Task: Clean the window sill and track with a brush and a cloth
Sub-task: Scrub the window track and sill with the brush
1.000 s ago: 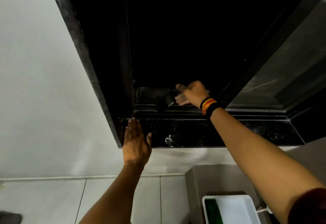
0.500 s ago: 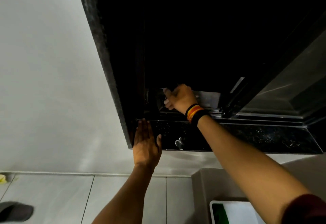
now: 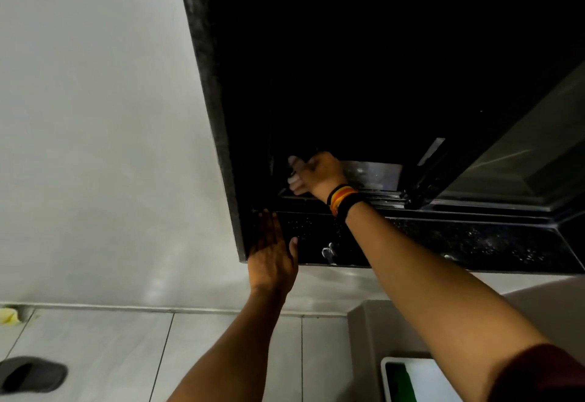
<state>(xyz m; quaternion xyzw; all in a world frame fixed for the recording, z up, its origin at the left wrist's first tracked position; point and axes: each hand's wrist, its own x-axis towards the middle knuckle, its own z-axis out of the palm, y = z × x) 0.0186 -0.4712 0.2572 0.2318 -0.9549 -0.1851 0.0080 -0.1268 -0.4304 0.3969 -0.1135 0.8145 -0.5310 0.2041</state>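
A black speckled window sill (image 3: 474, 243) runs below a dark open window, with the metal track (image 3: 380, 197) just behind it. My right hand (image 3: 319, 173), with coloured bands on the wrist, is curled shut at the left end of the track. It grips the brush, which is almost wholly hidden by the fingers and the dark. My left hand (image 3: 272, 249) lies flat with fingers together on the sill's left front corner, holding nothing. No cloth is in view.
The sliding glass pane (image 3: 522, 164) stands at the right end of the track. A small shiny object (image 3: 327, 253) sits on the sill. A white tray (image 3: 421, 379) with something green lies below right. On the tiled floor are a dark slipper (image 3: 31, 373) and a yellow scrap (image 3: 8, 316).
My right hand has slid left along the track with the brush, up to its left end. My left hand stays on the sill corner.
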